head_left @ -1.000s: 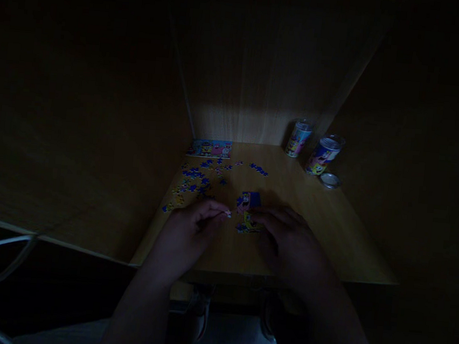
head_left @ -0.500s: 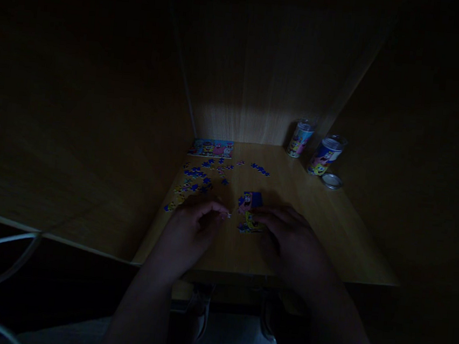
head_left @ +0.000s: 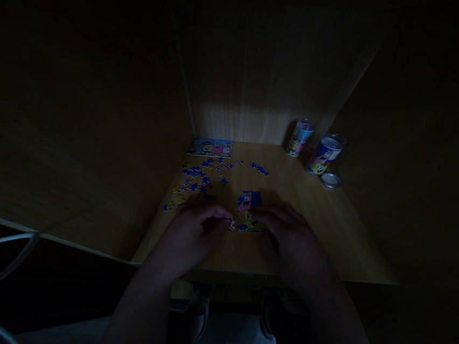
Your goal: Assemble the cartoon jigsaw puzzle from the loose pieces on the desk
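A small joined cluster of puzzle pieces point(head_left: 250, 200) lies on the wooden desk point(head_left: 329, 230) in dim light. My left hand point(head_left: 193, 231) is pinched on a small puzzle piece point(head_left: 231, 225), which it holds against the cluster's lower left edge. My right hand point(head_left: 288, 240) rests with curled fingers on the cluster's lower right part, its fingertips pressing the yellow pieces point(head_left: 254, 223). Several loose blue and yellow pieces point(head_left: 196, 179) are scattered to the left, behind my left hand.
A printed picture card point(head_left: 210, 147) lies at the back left against the wall. Two printed tins point(head_left: 299, 138) point(head_left: 322, 155) stand at the back right, a round lid point(head_left: 330, 180) beside them. Wooden walls close in the desk on three sides.
My left hand has moved right and slightly down, bringing the small piece from open desk up to the cluster's edge. My right hand has stayed on the cluster.
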### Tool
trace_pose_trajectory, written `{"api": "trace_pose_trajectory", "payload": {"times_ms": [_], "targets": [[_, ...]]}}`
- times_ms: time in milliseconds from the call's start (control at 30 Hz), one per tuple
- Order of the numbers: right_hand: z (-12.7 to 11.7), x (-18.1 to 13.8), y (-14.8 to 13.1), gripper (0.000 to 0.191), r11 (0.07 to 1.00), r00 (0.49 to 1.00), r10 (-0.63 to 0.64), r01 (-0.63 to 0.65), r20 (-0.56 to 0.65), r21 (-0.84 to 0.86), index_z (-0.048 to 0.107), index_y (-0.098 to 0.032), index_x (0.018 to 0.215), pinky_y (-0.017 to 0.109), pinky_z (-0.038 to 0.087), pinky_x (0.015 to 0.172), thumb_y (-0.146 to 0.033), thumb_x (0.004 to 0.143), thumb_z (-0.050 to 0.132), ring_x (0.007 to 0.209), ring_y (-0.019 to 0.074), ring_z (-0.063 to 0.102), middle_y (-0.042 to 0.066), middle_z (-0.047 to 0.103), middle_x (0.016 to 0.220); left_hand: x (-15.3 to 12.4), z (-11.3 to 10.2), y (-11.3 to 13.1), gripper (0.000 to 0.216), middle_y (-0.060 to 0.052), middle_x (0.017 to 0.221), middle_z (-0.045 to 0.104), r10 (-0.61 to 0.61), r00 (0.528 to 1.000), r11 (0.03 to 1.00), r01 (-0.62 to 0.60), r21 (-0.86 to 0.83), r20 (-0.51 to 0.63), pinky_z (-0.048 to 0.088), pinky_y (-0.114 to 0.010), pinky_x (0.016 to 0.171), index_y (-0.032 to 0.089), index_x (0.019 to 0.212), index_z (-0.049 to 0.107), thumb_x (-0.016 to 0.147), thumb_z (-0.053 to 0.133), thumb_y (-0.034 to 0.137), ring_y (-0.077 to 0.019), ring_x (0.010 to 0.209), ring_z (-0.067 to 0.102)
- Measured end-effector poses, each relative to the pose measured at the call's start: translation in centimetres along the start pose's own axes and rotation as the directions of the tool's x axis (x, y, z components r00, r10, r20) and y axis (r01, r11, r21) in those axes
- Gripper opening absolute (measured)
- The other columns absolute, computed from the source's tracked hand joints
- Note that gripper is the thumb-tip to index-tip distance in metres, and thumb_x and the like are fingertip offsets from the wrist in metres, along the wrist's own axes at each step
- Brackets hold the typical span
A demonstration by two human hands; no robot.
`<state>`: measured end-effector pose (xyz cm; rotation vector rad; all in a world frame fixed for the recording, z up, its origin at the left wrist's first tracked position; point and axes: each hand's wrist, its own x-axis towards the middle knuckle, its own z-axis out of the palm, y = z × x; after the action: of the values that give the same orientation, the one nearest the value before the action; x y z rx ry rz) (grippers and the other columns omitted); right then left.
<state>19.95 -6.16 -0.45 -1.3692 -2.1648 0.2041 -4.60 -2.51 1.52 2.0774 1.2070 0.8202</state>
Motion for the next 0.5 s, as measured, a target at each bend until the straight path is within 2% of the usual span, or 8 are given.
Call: {"api": "trace_pose_trajectory", "payload": {"times_ms": [133,500], "targets": [[0.03,0.03,0.07,0.044,1.0,1.0,-0.006,0.006,-0.01,-0.008,0.075,-0.026,0.131,0.053,0.056,0.112,-0.009,0.093,0.062,0.121,0.0278,0.071,0.007,0.078,0.133,-0.02,0.11,-0.16,0.012,0.005,0.099,0.084,0.038,0.999,0.999,-0.038,-0.018,-0.004,0.058,-0.03,0.083,0.031,0.104,0.078,0.101,0.069,0.024,-0.0163,0.088,0.078],[0.0,0.03,0.15,0.043,1.0,1.0,0.009,-0.009,0.006,-0.002,0.074,-0.026,0.132,0.052,0.056,0.111,-0.01,0.096,0.058,0.122,0.028,0.069,0.005,0.077,0.134,0.23,0.37,-0.12,0.013,0.002,0.097,0.082,0.104,0.995,0.988,-0.103,0.118,-0.002,0.056,-0.036,0.085,0.03,0.1,0.079,0.102,0.067,0.025,-0.0189,0.091,0.076]]}}
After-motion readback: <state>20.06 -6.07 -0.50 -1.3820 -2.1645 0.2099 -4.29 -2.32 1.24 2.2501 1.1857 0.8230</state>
